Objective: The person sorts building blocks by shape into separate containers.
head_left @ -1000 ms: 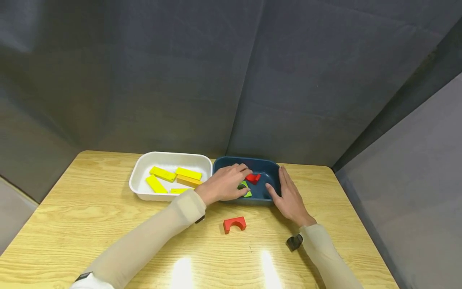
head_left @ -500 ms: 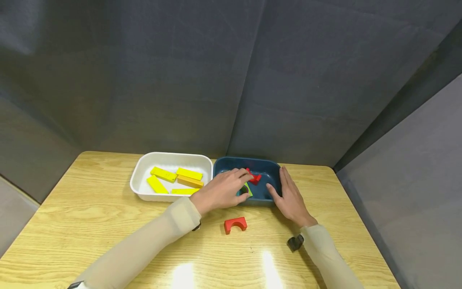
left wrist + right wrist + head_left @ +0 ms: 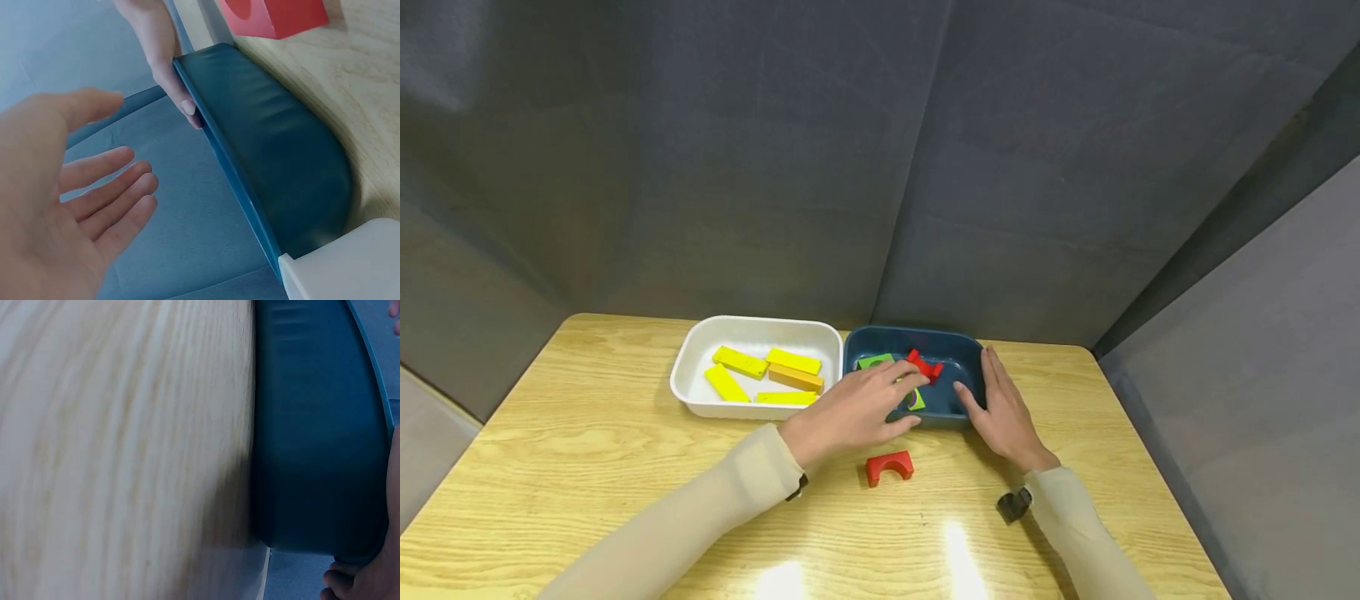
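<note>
My left hand [image 3: 857,410] hovers over the front left part of a dark blue bin [image 3: 917,335], its fingers spread and slightly bent, with nothing in its grasp. Beneath and beside it in the bin are a green block [image 3: 876,361], another green piece [image 3: 917,401] partly hidden by the fingers, and a red block [image 3: 928,367]. My right hand [image 3: 1000,417] rests at the bin's right end, fingers straight along the outer wall and thumb over the front corner. On the table in front of the bin lies a red arch block [image 3: 889,467].
A white bin [image 3: 683,392] stands right against the blue bin's left end. Several yellow blocks [image 3: 740,361] and an orange-yellow block [image 3: 795,377] lie in it. The wooden table [image 3: 587,433] ends at a dark curtain [image 3: 760,167] behind the bins.
My left hand has drawn back toward the front and left, uncovering more of the red block and the green block at the bin's left. My right hand stays in place.
</note>
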